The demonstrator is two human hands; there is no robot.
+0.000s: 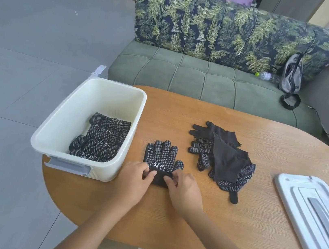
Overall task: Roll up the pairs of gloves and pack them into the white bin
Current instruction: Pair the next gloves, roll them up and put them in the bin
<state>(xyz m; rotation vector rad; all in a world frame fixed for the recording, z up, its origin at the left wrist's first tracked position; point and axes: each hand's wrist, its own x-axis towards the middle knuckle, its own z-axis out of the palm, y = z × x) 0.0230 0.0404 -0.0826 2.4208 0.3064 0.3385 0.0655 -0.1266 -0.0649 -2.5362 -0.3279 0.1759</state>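
Black dotted glove pair (162, 160), flat on bench (254, 201); cuff pinched by fingers (150, 174) of both hands; best rolled tight, evenly, toward fingertips

Both hands — left hand (137, 175), right hand (182, 185) — on glove pair (163, 156) cuff beside white bin (68, 131).

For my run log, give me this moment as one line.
step: rolling glove pair from cuff | left hand, right hand: both pinching cuff | white bin: rolled pairs inside | loose gloves: waiting

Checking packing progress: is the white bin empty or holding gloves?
Holding gloves: the white bin has several rolled pairs stacked inside.
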